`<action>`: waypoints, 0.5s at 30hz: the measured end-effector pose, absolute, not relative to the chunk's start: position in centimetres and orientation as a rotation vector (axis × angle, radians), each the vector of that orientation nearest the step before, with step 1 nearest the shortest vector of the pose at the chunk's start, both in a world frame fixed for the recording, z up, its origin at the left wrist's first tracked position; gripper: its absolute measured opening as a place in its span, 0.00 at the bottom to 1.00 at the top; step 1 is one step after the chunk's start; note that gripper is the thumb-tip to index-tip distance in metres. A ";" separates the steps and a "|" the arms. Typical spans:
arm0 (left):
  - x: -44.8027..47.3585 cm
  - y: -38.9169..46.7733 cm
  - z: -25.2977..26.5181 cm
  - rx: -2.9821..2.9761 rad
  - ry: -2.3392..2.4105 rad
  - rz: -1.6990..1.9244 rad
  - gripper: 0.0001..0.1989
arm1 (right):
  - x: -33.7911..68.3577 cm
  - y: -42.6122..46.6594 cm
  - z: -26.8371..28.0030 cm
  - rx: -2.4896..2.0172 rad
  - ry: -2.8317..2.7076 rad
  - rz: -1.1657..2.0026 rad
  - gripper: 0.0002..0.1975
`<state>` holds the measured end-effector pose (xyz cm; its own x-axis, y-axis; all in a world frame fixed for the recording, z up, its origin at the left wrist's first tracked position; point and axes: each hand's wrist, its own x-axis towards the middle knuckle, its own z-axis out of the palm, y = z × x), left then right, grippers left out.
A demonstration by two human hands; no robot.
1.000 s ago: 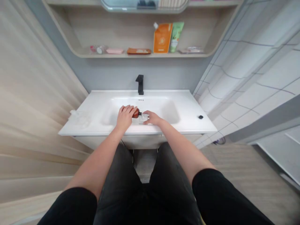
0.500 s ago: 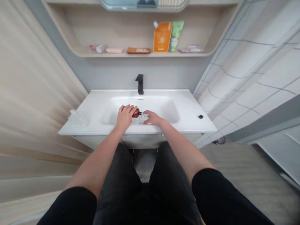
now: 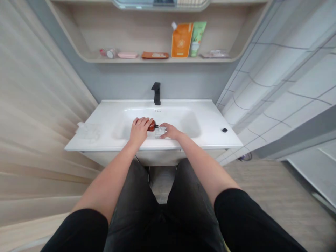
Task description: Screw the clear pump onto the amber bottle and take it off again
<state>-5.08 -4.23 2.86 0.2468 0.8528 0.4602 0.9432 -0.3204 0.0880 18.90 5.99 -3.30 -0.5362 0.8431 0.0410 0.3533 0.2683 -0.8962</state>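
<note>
Over the white sink basin (image 3: 189, 127), my left hand (image 3: 140, 130) is wrapped round a reddish-brown bottle (image 3: 151, 126). The bottle lies tilted on its side, its dark neck pointing right. My right hand (image 3: 170, 131) grips a small clear container (image 3: 160, 132) from its right side. The bottle's mouth is at the container's upper left edge; whether they touch, or whether liquid flows, is too small to tell. My left fingers hide much of the bottle's body.
A black faucet (image 3: 156, 93) rises behind the basin. A small black cap (image 3: 224, 130) lies on the right counter, a crumpled clear plastic bag (image 3: 89, 131) on the left. The shelf (image 3: 126, 61) above holds an orange pouch (image 3: 181, 40), a green tube (image 3: 197, 39) and small packets.
Both hands keep almost the same place, with the bottle and the clear container still held together. The whole view has shifted very slightly.
</note>
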 end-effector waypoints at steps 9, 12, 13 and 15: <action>-5.1 -3.7 2.3 -2.258 -1.834 -0.699 0.32 | 19.0 5.6 -2.7 -1.060 -1.926 1.344 0.38; -5.1 -3.4 2.0 -2.184 -1.943 -0.719 0.34 | 19.0 5.4 -2.8 -1.057 -1.865 1.379 0.39; -5.2 -3.3 2.0 -2.160 -1.976 -0.725 0.35 | 19.1 5.4 -2.7 -1.059 -1.839 1.389 0.39; -5.3 -3.2 1.9 -2.128 -2.027 -0.724 0.38 | 19.2 5.3 -2.6 -1.060 -1.786 1.388 0.40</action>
